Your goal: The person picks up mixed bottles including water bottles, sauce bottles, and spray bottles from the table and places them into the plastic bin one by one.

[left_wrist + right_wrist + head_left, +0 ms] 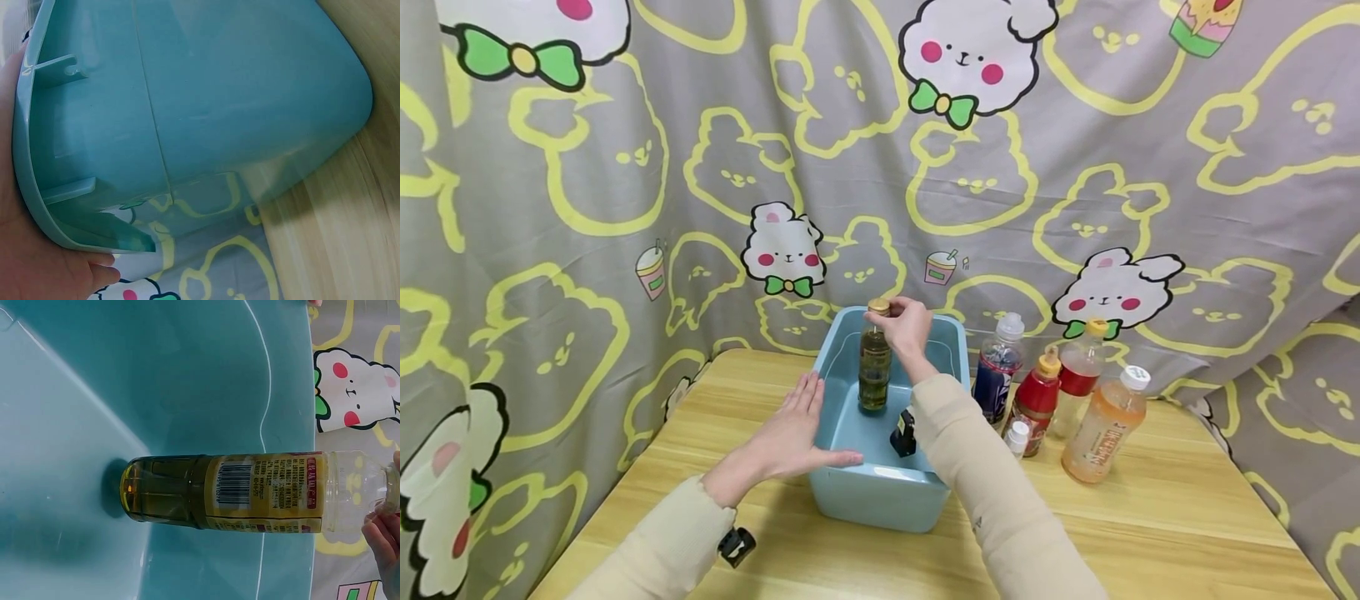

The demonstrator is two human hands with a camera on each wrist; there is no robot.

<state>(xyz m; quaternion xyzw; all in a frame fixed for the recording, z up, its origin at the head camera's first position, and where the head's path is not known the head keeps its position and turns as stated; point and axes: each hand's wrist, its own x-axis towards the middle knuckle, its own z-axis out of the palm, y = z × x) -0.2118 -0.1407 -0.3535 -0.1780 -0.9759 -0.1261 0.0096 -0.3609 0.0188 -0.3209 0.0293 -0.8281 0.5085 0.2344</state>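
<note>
My right hand (pixel 907 329) grips a bottle (pixel 874 367) of amber-green liquid by its neck, just below the gold cap. The bottle stands upright inside a blue plastic bin (pixel 883 492), toward its far left side. In the right wrist view the bottle (pixel 269 492) shows a yellow label with a barcode, and its base is at or near the bin floor. My left hand (pixel 786 429) rests on the bin's near left rim, fingers straight and thumb stretched along the front edge. In the left wrist view the left hand (pixel 37 262) lies against the outer rim.
Right of the bin stand several bottles: a dark blue-labelled one (pixel 996 371), a red one with a yellow cap (pixel 1036 404), a clear red-labelled one (pixel 1078 379) and an orange drink (pixel 1105 429). A white cap (pixel 1017 435) shows beside my right sleeve. A patterned curtain (pixel 850 167) hangs behind the wooden table (pixel 1187 517).
</note>
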